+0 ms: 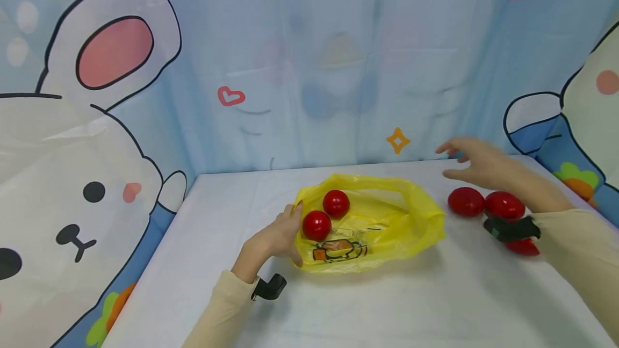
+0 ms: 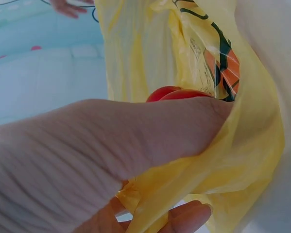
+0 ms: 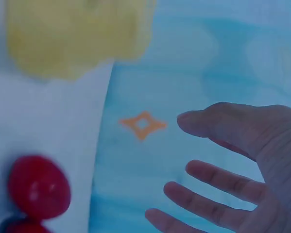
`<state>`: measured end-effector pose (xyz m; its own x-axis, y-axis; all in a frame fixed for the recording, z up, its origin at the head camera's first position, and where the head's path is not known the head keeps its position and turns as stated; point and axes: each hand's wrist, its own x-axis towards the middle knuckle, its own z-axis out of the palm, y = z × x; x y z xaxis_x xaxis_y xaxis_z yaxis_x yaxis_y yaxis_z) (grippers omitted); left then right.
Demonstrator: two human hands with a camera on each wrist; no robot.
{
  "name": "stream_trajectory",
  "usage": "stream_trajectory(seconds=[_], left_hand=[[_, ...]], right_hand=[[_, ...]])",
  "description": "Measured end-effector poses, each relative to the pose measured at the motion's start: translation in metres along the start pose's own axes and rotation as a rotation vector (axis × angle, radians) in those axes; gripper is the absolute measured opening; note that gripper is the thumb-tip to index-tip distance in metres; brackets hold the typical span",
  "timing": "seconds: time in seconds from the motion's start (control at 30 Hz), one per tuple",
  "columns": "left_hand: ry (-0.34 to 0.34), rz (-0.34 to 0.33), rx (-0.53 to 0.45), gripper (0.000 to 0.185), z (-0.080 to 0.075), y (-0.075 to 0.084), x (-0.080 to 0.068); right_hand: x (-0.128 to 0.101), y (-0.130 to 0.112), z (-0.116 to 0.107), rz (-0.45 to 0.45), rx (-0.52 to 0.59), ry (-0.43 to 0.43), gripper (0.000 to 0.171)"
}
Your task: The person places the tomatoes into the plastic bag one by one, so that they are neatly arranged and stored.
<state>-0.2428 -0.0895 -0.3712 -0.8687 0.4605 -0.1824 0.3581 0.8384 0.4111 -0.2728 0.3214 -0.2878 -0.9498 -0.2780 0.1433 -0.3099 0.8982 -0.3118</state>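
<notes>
Tomatoes are going into a yellow plastic bag [image 1: 387,224] that lies open on the white desk [image 1: 367,305], and two of them already sit inside it: one tomato [image 1: 316,225] at the near left edge and another [image 1: 336,203] just behind it. The left hand [image 1: 278,238] pinches the bag's left rim, thumb on one side and fingers curled under the plastic, as the left wrist view shows with the film bunched between them. That grip holds the mouth open.

The right hand [image 1: 476,162] hangs above the desk to the right of the bag, fingers spread and relaxed, gripping nothing. Just below it lie three more tomatoes: one [image 1: 466,201] nearest the bag, a second [image 1: 504,205] touching it, and a third [image 1: 522,246] partly hidden behind the wrist strap. The right wrist view is blurred, so whether the fingertips are nearing a fruit is hard to say.

My reading is that the step in hand is fetching the next tomato, roughly halfway through the loading. The next move calls for the right hand to drop onto the nearest loose tomato, close round it gently, and carry it over the bag's raised right rim while the left keeps the opening taut.
</notes>
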Motion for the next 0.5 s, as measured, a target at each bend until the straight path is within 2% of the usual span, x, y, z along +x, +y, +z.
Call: stream_trajectory(seconds=[0.1,0.17,0.33,0.5], left_hand=[[0.0,-0.001,0.013,0.124,-0.001,-0.001,0.001],[0.003,-0.01,0.015,0.124,-0.002,-0.002,0.002],[0.008,-0.034,0.002,0.124,-0.002,-0.004,0.003],[-0.002,-0.03,0.011,0.123,-0.001,-0.005,0.001]], right_hand=[[-0.013,0.03,-0.004,0.043,-0.001,-0.025,0.056],[-0.017,0.042,-0.004,0.061,0.006,-0.037,0.059],[-0.014,0.05,0.006,0.077,0.01,-0.07,0.063],[-0.01,0.057,0.022,0.095,0.017,-0.112,0.064]])
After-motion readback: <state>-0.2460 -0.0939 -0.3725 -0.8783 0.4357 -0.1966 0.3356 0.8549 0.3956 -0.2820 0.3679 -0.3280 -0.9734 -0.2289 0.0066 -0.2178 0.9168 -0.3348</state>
